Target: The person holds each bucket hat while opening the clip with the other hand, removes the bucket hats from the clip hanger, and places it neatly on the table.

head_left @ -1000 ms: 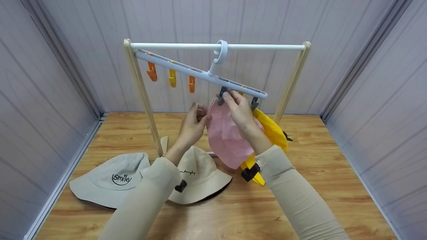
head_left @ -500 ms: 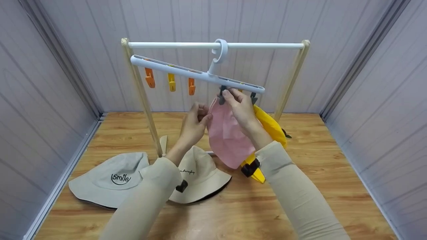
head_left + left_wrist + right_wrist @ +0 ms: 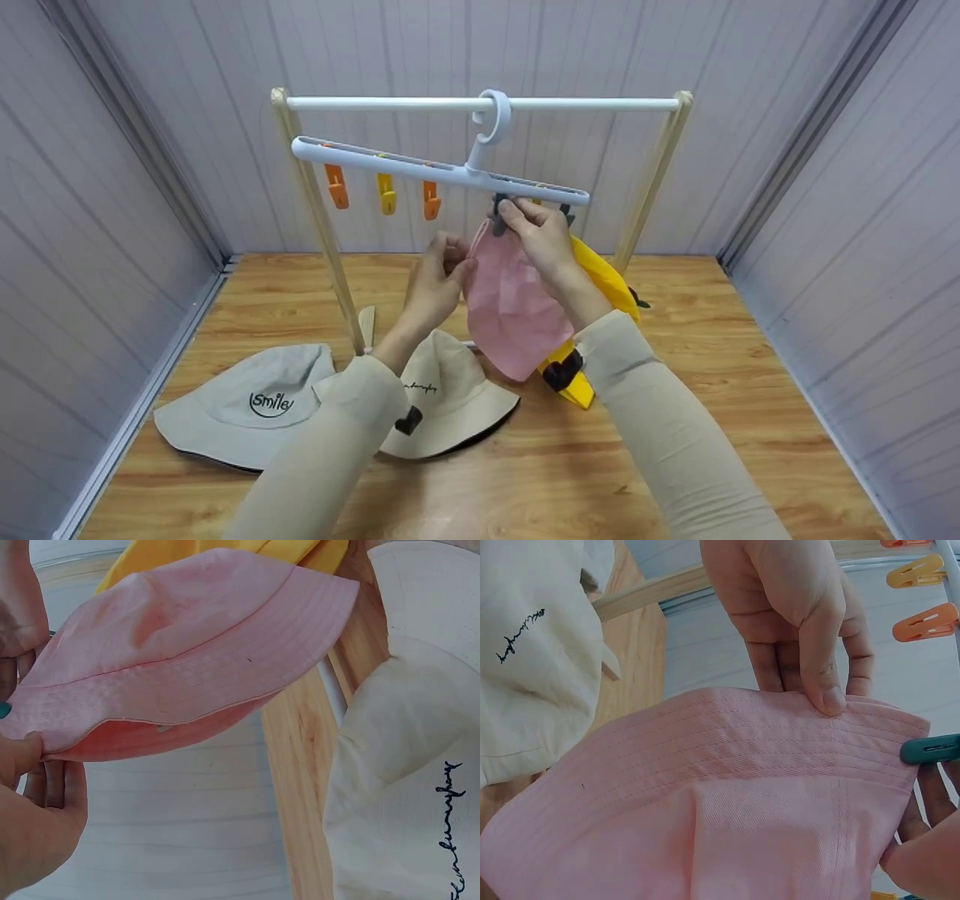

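Note:
A pink bucket hat [image 3: 517, 304] hangs by its edge from a dark green clothes peg [image 3: 928, 750] on the pale blue hanger [image 3: 435, 171]. My left hand [image 3: 433, 277] pinches the hat's brim between thumb and fingers, just left of the peg; the right wrist view shows the thumb lying on the cloth. Beside the hat's upper corner, my right hand [image 3: 547, 240] has its thumb and fingers at the peg and appears to pinch it, though the fingertips are partly hidden. A yellow hat [image 3: 604, 277] hangs behind my right forearm from another dark peg [image 3: 567, 216].
Left of the hook, orange [image 3: 336, 186] and yellow [image 3: 386, 193] pegs hang from the hanger. The hanger hooks over a white rod [image 3: 382, 104] between wooden posts [image 3: 319, 225]. A grey "smile" hat [image 3: 232, 397] and a cream hat [image 3: 457, 412] lie on the wooden table [image 3: 570, 472].
The hanger has swung nearer level: its left end has dropped and its right end has risen slightly. Both hands keep almost the same places at the pink hat.

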Available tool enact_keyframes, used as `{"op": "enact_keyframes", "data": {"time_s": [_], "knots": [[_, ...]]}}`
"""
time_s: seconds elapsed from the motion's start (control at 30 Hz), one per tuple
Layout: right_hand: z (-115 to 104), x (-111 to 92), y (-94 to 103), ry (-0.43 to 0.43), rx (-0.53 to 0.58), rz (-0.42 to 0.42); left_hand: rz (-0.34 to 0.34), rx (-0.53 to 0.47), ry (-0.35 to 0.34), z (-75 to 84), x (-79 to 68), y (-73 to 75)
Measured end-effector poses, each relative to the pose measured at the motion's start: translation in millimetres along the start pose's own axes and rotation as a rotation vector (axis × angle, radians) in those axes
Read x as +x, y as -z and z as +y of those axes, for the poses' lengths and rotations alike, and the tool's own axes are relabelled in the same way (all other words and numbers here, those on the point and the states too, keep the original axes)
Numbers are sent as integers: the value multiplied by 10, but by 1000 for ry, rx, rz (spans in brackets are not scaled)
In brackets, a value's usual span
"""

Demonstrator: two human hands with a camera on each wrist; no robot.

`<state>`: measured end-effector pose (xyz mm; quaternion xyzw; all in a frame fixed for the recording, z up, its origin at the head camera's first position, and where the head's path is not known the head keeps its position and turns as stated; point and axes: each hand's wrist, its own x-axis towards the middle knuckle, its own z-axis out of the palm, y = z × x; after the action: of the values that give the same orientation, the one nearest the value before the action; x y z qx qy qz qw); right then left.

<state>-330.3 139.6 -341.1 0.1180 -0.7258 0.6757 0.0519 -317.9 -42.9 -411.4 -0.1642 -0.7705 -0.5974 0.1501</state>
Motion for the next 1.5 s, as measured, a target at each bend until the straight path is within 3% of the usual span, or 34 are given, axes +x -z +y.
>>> {"op": "enact_keyframes", "data": {"time_s": [0.23,0.97,1.5], "knots": [[-14,13,-20,-5,-25,38,6,7,-19,-14,-3,-4],[-46,30,-75,-10,-118,132,9,2,19,-15,-38,-10],[-39,50,-90,-2,-81,143,14,-28,25,-18,-89,-29]]}}
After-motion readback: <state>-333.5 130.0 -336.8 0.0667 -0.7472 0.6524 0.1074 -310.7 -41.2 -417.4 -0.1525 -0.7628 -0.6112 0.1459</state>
